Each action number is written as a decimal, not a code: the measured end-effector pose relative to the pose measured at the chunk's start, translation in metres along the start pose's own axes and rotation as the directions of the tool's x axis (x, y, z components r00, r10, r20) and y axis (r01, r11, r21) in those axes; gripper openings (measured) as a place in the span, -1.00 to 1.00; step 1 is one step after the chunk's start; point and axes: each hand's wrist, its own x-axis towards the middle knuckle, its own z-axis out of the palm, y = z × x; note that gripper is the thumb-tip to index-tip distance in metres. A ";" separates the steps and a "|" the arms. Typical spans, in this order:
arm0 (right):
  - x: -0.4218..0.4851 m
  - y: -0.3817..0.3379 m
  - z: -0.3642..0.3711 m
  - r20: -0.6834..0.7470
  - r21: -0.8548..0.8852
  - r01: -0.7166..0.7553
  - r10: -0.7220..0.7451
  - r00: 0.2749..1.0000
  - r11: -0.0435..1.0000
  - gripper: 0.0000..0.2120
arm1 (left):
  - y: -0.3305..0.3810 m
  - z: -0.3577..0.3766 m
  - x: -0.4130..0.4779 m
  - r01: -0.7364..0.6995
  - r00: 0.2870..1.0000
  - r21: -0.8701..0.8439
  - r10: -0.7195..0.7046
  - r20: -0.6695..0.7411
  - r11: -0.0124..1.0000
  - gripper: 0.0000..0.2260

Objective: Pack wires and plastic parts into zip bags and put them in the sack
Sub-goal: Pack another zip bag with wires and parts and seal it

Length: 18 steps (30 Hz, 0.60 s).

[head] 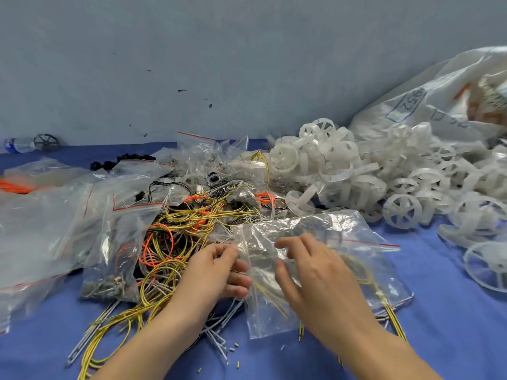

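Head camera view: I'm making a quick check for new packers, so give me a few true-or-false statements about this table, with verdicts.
1. The left hand and the right hand are both on the zip bag. True.
2. The zip bag holds only orange wires. False: yellow wires show inside it.
3. White wheels are piled left of the hands. False: the plastic wheels lie to the right, in front of the sack.
4. The table cover is blue. True.
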 end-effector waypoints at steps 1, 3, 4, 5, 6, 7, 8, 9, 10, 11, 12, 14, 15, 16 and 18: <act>0.001 -0.001 0.003 0.026 0.010 0.003 -0.003 1.000 1.000 -0.80 | 0.001 0.001 -0.001 0.022 1.000 -0.036 -0.021 0.007 0.999 -0.84; 0.003 -0.002 0.007 0.091 0.043 -0.032 0.028 0.995 0.999 -0.73 | 0.002 0.001 -0.003 0.046 0.998 -0.053 -0.044 0.040 0.998 -0.84; 0.004 -0.001 0.010 0.129 0.067 -0.065 0.056 0.990 0.996 -0.68 | 0.002 0.001 -0.003 0.036 0.997 -0.008 -0.035 0.062 0.999 -0.83; 0.004 0.000 0.012 0.157 0.094 -0.092 0.077 0.985 0.991 -0.64 | 0.002 0.001 -0.004 0.009 0.996 0.062 -0.015 0.087 0.998 -0.82; 0.003 0.000 0.015 0.176 0.120 -0.111 0.089 0.980 0.987 -0.63 | 0.002 0.001 -0.005 -0.026 0.993 0.129 0.011 0.118 0.991 -0.79; 0.004 -0.002 0.017 0.186 0.143 -0.124 0.096 0.978 0.982 -0.62 | 0.001 0.002 -0.005 -0.068 0.987 0.182 0.040 0.153 0.981 -0.73; 0.004 -0.003 0.018 0.191 0.161 -0.136 0.105 0.976 0.977 -0.61 | 0.001 0.003 -0.007 -0.109 0.980 0.213 0.068 0.189 0.971 -0.66; 0.004 -0.005 0.019 0.192 0.177 -0.150 0.116 0.975 0.973 -0.58 | 0.001 0.004 -0.009 -0.147 0.969 0.219 0.096 0.226 0.965 -0.58; 0.004 -0.007 0.021 0.190 0.186 -0.166 0.131 0.973 0.968 -0.55 | 0.001 0.006 -0.010 -0.177 0.958 0.201 0.122 0.258 0.963 -0.51; 0.004 -0.008 0.021 0.183 0.188 -0.183 0.149 0.972 0.965 -0.52 | 0.001 0.006 -0.012 -0.200 0.948 0.182 0.143 0.284 0.963 -0.47; 0.004 -0.009 0.022 0.173 0.189 -0.200 0.168 0.971 0.961 -0.52 | 0.002 0.007 -0.012 -0.215 0.940 0.169 0.157 0.302 0.962 -0.44; 0.004 -0.012 0.022 0.153 0.193 -0.228 0.200 0.968 0.954 -0.56 | -0.001 0.007 -0.013 -0.243 0.930 0.174 0.178 0.321 0.954 -0.44; 0.004 -0.013 0.023 0.141 0.195 -0.237 0.211 0.967 0.952 -0.59 | -0.003 0.007 -0.013 -0.263 0.927 0.200 0.190 0.323 0.944 -0.43; 0.005 -0.014 0.023 0.126 0.197 -0.244 0.222 0.967 0.950 -0.62 | -0.004 0.007 -0.013 -0.282 0.925 0.234 0.199 0.323 0.930 -0.43; 0.006 -0.013 0.023 0.091 0.219 -0.266 0.252 0.964 0.939 -0.65 | -0.004 0.004 -0.013 -0.337 0.912 0.304 0.230 0.339 0.891 -0.45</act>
